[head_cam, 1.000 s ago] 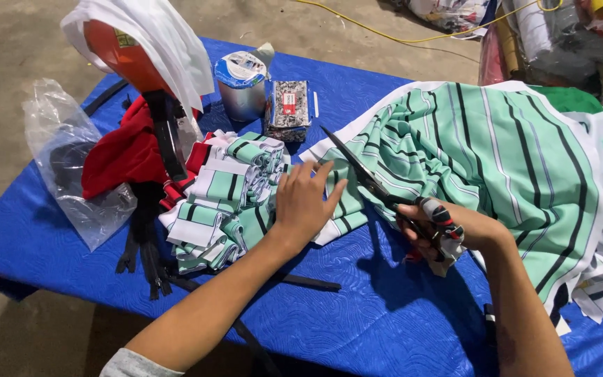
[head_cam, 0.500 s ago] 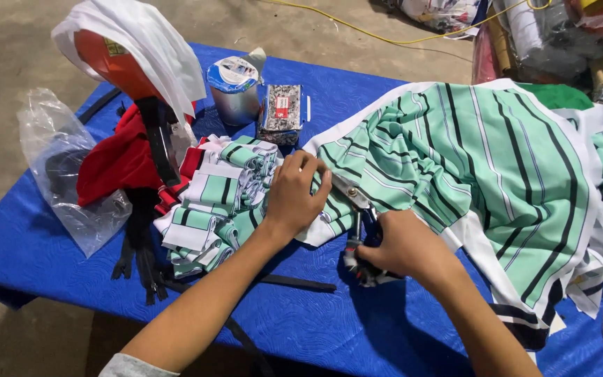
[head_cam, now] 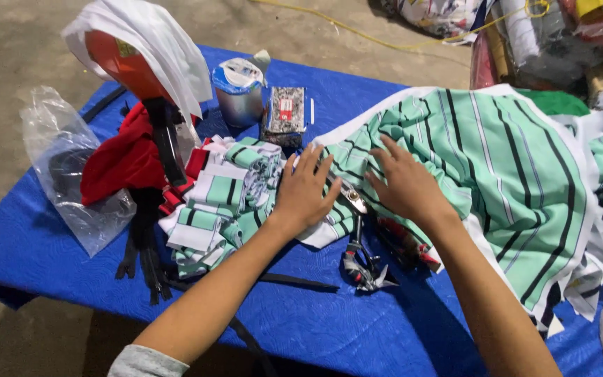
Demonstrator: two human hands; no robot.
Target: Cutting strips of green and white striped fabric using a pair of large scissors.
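Centre of frame, on the blue desk (head_cam: 385, 335): left hand (head_cam: 306, 190) and right hand (head_cam: 405, 183), both released and flat, are pressing the green striped cloth (head_cam: 511, 167), scissors (head_cam: 359, 241) are lying between them untouched, and folded striped pieces (head_cam: 221, 202) are sitting left of centre.

There is just the one view, from a camera worn on the person's head, looking steeply down and forward over both forearms onto a blue-covered table (head_cam: 385, 335). It sits close, about arm's reach: the left hand (head_cam: 305, 188) and right hand (head_cam: 406, 185) land near the middle of the frame. The concrete floor (head_cam: 8, 49) shows beyond the table's far and left edges.
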